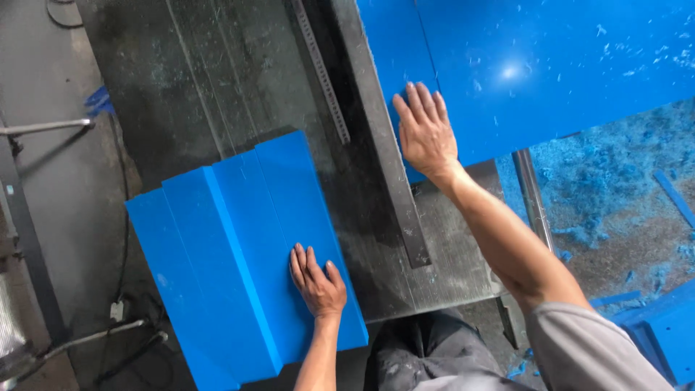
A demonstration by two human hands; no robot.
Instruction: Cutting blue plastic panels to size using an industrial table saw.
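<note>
My left hand (317,282) lies flat, fingers together, on the near right corner of a stack of blue plastic slabs (232,246) that steps down to the left on a dark metal table (239,87). My right hand (426,130) presses palm down on the near edge of a large blue plastic sheet (550,65) at the upper right. Neither hand grips anything. A grey metal fence bar (387,152) runs diagonally just left of my right hand.
A thin steel ruler (322,72) lies on the table beyond the stack. Blue plastic shavings (615,188) cover the floor at the right. More blue pieces (662,326) sit at the lower right. Cables and metal rods (116,333) lie on the floor at the left.
</note>
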